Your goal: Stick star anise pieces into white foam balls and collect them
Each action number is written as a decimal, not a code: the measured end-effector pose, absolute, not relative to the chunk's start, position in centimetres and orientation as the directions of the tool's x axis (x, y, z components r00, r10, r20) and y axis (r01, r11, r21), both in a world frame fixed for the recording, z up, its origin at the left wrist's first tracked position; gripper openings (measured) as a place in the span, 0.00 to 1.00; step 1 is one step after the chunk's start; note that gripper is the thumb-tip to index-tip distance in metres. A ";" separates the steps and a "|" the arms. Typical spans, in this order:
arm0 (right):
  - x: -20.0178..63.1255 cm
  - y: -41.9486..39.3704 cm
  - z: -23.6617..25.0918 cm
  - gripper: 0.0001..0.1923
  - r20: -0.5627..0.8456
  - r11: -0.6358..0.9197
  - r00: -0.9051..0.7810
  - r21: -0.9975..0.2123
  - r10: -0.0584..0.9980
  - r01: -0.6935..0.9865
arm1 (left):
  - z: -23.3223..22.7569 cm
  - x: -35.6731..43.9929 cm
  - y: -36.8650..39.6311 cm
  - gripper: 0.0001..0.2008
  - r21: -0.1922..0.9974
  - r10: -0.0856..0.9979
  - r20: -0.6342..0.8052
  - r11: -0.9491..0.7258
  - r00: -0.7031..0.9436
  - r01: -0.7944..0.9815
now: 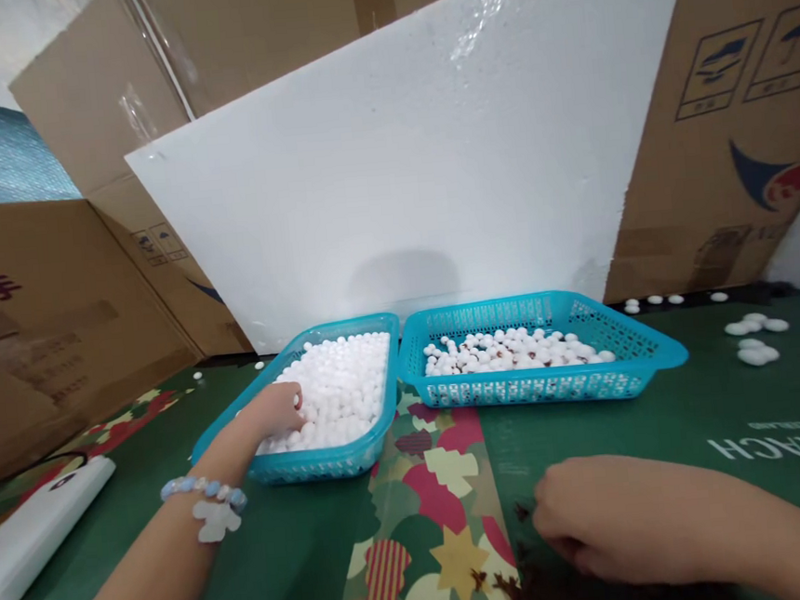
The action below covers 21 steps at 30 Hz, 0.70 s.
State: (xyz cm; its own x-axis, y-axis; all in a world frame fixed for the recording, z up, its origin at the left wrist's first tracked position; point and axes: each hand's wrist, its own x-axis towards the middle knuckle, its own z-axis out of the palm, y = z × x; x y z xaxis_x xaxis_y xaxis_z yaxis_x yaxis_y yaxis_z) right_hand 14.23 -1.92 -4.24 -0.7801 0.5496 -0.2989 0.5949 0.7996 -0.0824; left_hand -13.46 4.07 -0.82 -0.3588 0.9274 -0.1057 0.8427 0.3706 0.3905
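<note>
Nearest the camera, the right hand (pixel 601 520) lies knuckles-up on the desk (pixel 289 552), its fingers curled down among small dark brown bits (pixel 530 592) scattered on a patterned cloth of stars and hearts (pixel 433 512); whether it grips any of them cannot be told. To the left, a white flat device (pixel 32 533) rests at the desk's edge. The left arm, wearing a pale bead bracelet (pixel 205 491) with a white charm, stretches forward so that the left hand (pixel 280 410) dips into the near corner of the left blue basket (pixel 330 460), fingers bent into the heap of white balls (pixel 344 389); the balls hide the fingertips, so its grip cannot be told. Just beside it, rims nearly touching, the right blue basket (pixel 540 386) holds a thinner layer of white beads mixed with brown bits (pixel 509 351). Loose white pieces (pixel 754 339) lie on the green cover to the right, where upside-down white lettering (pixel 783 444) reads partly as "EACH". Behind both baskets a white foam board (pixel 416 158) leans upright, closing off the back of the desk. Cardboard cartons (pixel 739 102) stand beyond it, printed with handling symbols (pixel 750 59) and a red-and-blue logo (pixel 778 178); the left carton (pixel 44 322) bears a dark red character.
</note>
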 end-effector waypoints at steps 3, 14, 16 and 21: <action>14.3 -2.0 -4.3 0.14 -0.332 0.779 -0.750 -0.069 0.571 0.624 | -1.0 -14.0 4.1 0.08 0.434 0.925 -0.093 0.370 -0.367 0.822; 14.6 -2.2 -2.6 0.10 -0.114 0.690 -0.712 -0.179 0.693 0.701 | 0.3 -13.7 3.4 0.06 0.666 0.938 -0.007 0.263 -0.347 0.698; 14.7 -2.2 -2.4 0.08 -0.060 0.687 -0.724 -0.271 0.687 0.674 | 1.3 -12.9 2.9 0.09 0.750 0.949 0.060 0.162 -0.309 0.641; 15.1 -2.4 -1.4 0.08 0.105 0.665 -0.727 -0.508 0.679 0.548 | 3.0 -10.3 1.3 0.13 0.889 0.961 0.212 -0.114 -0.178 0.443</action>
